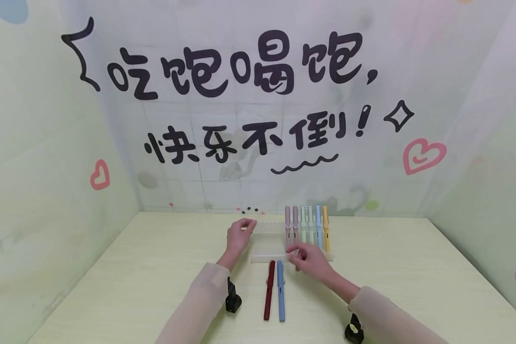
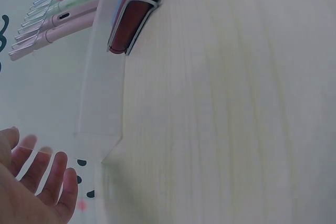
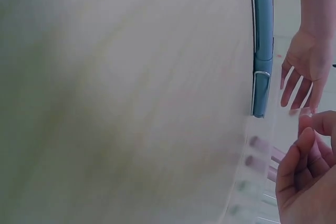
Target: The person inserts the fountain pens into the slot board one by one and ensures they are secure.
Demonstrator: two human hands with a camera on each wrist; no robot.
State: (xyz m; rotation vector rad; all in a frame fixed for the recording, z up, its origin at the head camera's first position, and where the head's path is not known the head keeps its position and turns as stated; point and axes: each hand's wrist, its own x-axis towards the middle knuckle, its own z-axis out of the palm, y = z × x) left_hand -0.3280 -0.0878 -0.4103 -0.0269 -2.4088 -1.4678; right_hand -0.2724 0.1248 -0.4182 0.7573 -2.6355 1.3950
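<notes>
A clear pen stand (image 1: 268,259) stands in the middle of the table, its right part filled with a row of upright capped pens (image 1: 303,224) in purple, pale green, blue and yellow. My left hand (image 1: 239,236) is at the stand's back left corner, fingers fairly straight and spread in the left wrist view, fingertips right at the clear edge. Beside the purple pens, my right hand (image 1: 311,262) has its fingertips close to the stand's front rim, fingers loosely bent, no pen in them. A dark red pen (image 1: 269,290) and a blue pen (image 1: 281,290) lie in front of the stand.
Pale wood-grain table (image 1: 112,286) runs back to a printed cloth wall (image 1: 258,191) with large black lettering and hearts. Cloth walls also close in the left and right sides. Black wrist cameras (image 1: 233,301) hang below both sleeves.
</notes>
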